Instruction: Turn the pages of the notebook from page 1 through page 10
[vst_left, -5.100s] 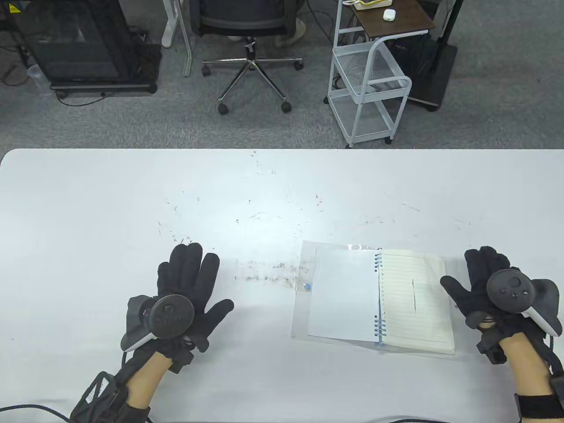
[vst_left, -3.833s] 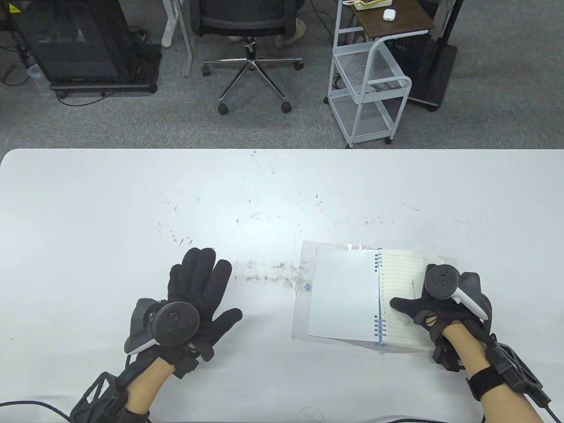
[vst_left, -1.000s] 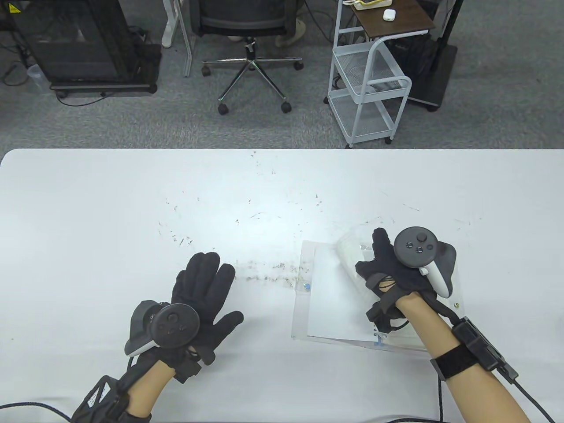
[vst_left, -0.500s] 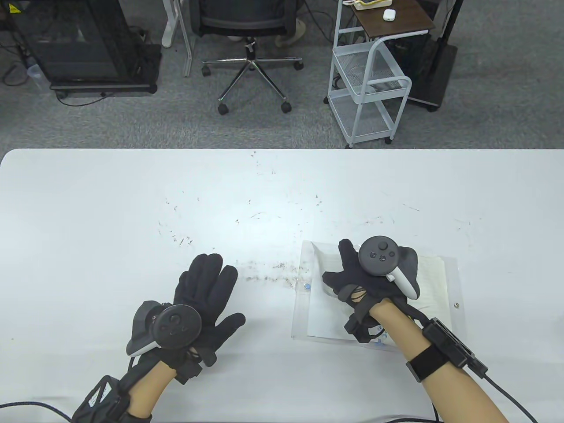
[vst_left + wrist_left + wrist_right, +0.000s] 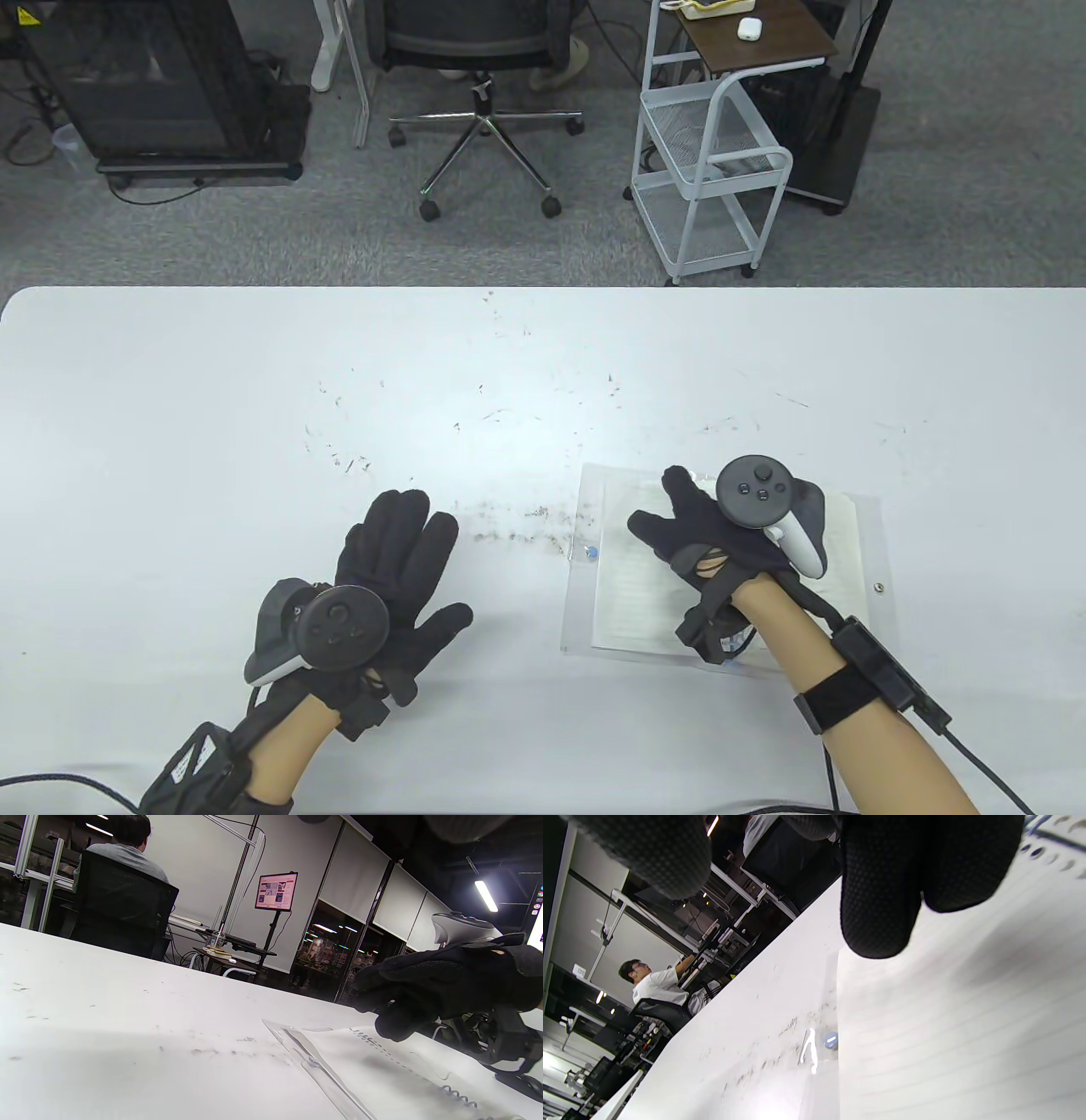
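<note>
The spiral notebook [image 5: 632, 594] lies open at the table's right front, on its clear plastic cover [image 5: 577, 615]. A lined page lies flat on its left side; the right-hand page [image 5: 842, 543] shows past my wrist. My right hand [image 5: 670, 509] is open with fingers spread, over the left page beside the spiral. In the left wrist view it [image 5: 441, 984] sits just above the page [image 5: 382, 1077]. In the right wrist view its fingertips [image 5: 878, 908] hang over the lined page [image 5: 967, 1027]. My left hand [image 5: 407, 543] rests flat and empty on the table, left of the notebook.
A blue snap [image 5: 591, 553] sits on the cover's left flap, also in the right wrist view [image 5: 830, 1040]. The white table [image 5: 254, 407] has dark scuff marks. An office chair [image 5: 484, 51] and a white wire cart [image 5: 713, 170] stand beyond the far edge.
My right hand took a page from the right side, carried it over the spiral and laid it flat on the left; the lined back now shows. The left hand stayed put.
</note>
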A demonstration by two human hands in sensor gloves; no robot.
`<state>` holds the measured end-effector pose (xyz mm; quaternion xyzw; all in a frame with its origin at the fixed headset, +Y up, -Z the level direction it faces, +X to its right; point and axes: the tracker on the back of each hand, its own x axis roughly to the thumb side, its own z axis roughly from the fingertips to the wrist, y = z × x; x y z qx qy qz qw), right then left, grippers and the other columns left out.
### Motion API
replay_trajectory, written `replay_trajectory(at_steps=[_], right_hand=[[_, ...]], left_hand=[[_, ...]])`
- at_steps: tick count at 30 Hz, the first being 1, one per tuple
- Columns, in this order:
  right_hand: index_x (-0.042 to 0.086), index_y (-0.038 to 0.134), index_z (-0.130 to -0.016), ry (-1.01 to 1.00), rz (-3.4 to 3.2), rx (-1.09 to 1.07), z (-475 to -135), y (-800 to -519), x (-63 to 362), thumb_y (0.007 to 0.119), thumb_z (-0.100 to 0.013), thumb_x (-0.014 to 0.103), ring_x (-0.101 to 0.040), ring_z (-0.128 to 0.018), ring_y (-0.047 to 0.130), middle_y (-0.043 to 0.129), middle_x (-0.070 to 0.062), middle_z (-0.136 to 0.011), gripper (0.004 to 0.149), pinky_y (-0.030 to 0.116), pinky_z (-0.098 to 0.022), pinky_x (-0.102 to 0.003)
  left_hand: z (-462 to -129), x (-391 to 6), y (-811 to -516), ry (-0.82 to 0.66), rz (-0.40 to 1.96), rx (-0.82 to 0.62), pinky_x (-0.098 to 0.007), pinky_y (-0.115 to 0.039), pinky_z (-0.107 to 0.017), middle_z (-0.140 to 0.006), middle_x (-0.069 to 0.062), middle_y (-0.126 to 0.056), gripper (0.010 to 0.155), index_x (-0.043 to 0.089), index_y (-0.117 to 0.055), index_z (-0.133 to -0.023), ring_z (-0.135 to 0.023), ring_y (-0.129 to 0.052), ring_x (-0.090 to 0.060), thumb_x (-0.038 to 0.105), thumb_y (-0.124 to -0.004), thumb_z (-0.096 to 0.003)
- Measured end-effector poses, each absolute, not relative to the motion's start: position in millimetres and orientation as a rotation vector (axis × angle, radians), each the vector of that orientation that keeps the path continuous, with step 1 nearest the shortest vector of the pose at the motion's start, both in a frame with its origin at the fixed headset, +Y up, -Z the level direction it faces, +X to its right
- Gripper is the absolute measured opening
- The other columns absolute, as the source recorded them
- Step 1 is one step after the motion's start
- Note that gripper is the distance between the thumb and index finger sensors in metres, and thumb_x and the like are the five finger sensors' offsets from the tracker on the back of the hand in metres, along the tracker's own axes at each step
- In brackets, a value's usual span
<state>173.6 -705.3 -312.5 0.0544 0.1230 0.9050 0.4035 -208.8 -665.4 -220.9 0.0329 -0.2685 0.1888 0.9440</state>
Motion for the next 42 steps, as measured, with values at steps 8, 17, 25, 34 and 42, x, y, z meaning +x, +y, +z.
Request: replay_trajectory(at_steps=[8,17,25,34,42], right_hand=[[0.005,0.034,-0.1,0.15,2.25,0.021,-305,-693,246,0.075,-0.05,0.06,-0.049,-0.076,0.084,0.047,-0.035,-0.1,0.085,0.071,-0.052,-0.065],[0.007,0.031,-0.101,0.163,2.397,-0.175,-277,-720,319,0.072,-0.05,0.067,-0.063,-0.09,0.05,0.041,-0.033,-0.105,0.089,0.054,-0.057,-0.072],[0.011,0.007,-0.099,0.522,2.553,-0.162,-263,-763,322,0.067,-0.048,0.079,-0.069,-0.09,0.016,0.015,-0.039,-0.101,0.104,0.032,-0.059,-0.079],[0.008,-0.004,-0.093,0.663,2.771,-0.098,-265,-779,297,0.075,-0.045,0.074,-0.068,-0.086,0.006,0.009,-0.041,-0.097,0.114,0.024,-0.057,-0.08],[0.002,0.01,-0.095,0.392,2.766,-0.152,-262,-766,292,0.09,-0.041,0.056,-0.064,-0.09,0.029,0.039,-0.033,-0.101,0.111,0.035,-0.059,-0.077]], left_hand=[[-222,-211,-664,-0.535,0.393,0.071,-0.071,-0.036,-0.074,-0.119,-0.01,-0.019,0.086,0.026,-0.034,-0.114,-0.114,-0.019,-0.047,0.069,-0.064,-0.0454],[-222,-212,-664,-0.529,0.397,0.073,-0.071,-0.036,-0.074,-0.119,-0.01,-0.019,0.086,0.026,-0.034,-0.114,-0.114,-0.019,-0.047,0.069,-0.064,-0.0454],[-223,-212,-665,-0.52,0.395,0.062,-0.071,-0.036,-0.074,-0.119,-0.01,-0.019,0.086,0.026,-0.034,-0.114,-0.114,-0.019,-0.047,0.069,-0.064,-0.0454],[-224,-212,-665,-0.515,0.396,0.051,-0.071,-0.036,-0.074,-0.119,-0.01,-0.02,0.086,0.026,-0.034,-0.114,-0.114,-0.019,-0.047,0.069,-0.064,-0.0454],[-224,-211,-666,-0.518,0.396,0.042,-0.071,-0.036,-0.074,-0.119,-0.01,-0.02,0.086,0.026,-0.034,-0.114,-0.113,-0.019,-0.047,0.069,-0.064,-0.0455]])
